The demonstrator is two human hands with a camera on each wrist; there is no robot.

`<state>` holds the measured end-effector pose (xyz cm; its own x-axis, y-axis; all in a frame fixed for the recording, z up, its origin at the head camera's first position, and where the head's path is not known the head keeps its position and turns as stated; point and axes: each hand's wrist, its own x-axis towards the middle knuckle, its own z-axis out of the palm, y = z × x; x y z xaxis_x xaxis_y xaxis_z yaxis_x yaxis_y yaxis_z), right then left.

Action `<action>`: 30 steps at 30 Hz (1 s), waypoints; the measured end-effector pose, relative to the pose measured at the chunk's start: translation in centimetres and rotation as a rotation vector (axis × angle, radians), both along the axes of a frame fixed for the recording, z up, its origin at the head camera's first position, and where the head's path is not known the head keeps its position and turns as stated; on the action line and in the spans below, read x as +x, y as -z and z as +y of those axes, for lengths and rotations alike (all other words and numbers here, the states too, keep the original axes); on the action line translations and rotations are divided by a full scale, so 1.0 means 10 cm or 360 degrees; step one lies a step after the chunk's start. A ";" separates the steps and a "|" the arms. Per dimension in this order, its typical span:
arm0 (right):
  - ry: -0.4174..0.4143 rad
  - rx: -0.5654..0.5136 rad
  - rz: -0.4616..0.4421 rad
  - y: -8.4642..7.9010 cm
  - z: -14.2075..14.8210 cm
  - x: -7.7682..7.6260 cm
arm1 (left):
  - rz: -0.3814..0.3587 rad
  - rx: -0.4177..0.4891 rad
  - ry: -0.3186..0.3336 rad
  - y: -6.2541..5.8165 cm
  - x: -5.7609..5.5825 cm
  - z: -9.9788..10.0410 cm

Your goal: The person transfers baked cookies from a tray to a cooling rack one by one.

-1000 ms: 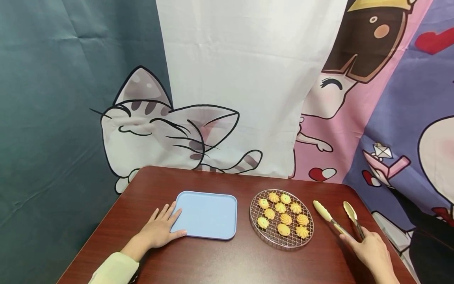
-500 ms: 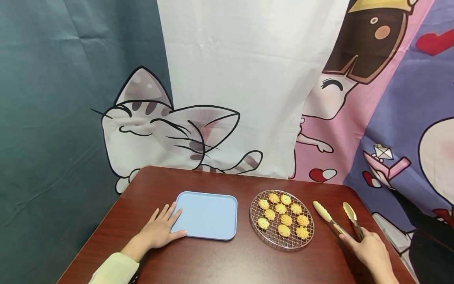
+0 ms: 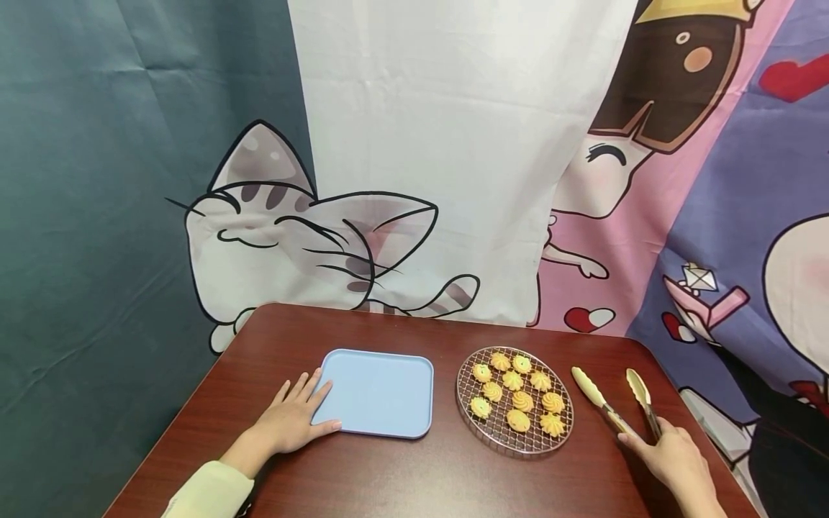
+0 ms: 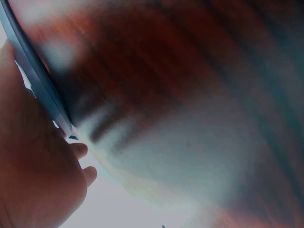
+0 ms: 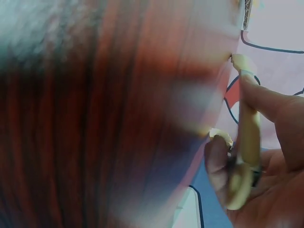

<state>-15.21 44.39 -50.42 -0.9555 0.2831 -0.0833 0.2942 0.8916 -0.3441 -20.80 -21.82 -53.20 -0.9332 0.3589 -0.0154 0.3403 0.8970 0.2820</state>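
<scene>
In the head view my left hand (image 3: 290, 423) lies with spread, straight fingers at the left edge of a light blue rectangular tray (image 3: 378, 392). Fingertips overlap its rim, and the thumb reaches along the front corner. From the left wrist, the tray's edge (image 4: 40, 71) runs along the hand. On the right, my right hand (image 3: 676, 457) holds a pair of tongs (image 3: 605, 408) with pale, scalloped tips. The two arms stand apart, tips pointing away from me over the table. In the right wrist view, thumb and fingers lie around the cream-coloured tongs handle (image 5: 249, 135).
Between tray and tongs stands a round wire rack (image 3: 518, 440) bearing several piped golden cookies (image 3: 522, 401), some with green bits. Everything rests on a dark red wooden table (image 3: 388, 478). Behind its far edge hangs a printed cartoon curtain (image 3: 440, 144).
My right hand has shifted very slightly on the tongs, the thumb a little lower. My left hand, the tray and the rack of cookies stay in place.
</scene>
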 end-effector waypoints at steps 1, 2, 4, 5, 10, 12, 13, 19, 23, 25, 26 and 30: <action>-0.0003 0.0005 -0.0023 0.01 0.00 0.00 | -0.0008 -0.0002 0.0001 -0.02 0.00 0.01; -0.0006 0.0007 -0.0050 0.01 0.01 0.00 | -0.0013 -0.0004 0.0001 -0.02 0.00 0.01; -0.0004 0.0005 -0.0081 0.03 0.03 -0.01 | -0.0012 -0.0013 -0.0008 -0.02 0.00 0.01; -0.0002 0.0002 -0.0092 0.05 0.04 -0.01 | -0.0023 -0.0026 -0.0011 -0.02 0.00 0.01; 0.0013 0.0001 -0.0141 0.06 0.06 -0.02 | -0.0048 -0.0054 -0.0020 -0.06 0.02 0.01; 0.0015 0.0004 -0.0155 0.06 0.06 -0.02 | -0.0056 -0.0061 -0.0018 -0.08 0.03 0.01; 0.0013 0.0008 -0.0158 0.06 0.07 -0.02 | -0.0057 -0.0059 -0.0019 -0.08 0.03 0.01; 0.0003 0.0025 -0.0206 0.07 0.10 -0.04 | -0.0060 -0.0054 -0.0023 -0.09 0.03 0.01; 0.0008 0.0005 -0.0271 0.07 0.10 -0.03 | -0.0064 -0.0058 -0.0017 -0.10 0.03 0.01; 0.0017 -0.0010 -0.0300 0.07 0.09 -0.03 | -0.0058 -0.0062 -0.0015 -0.10 0.03 0.01; 0.0021 -0.0017 -0.0309 0.07 0.09 -0.02 | -0.0057 -0.0062 -0.0013 -0.10 0.03 0.01; 0.0041 -0.0033 -0.0331 0.08 0.08 -0.01 | -0.0035 -0.0040 0.0000 -0.08 0.03 0.01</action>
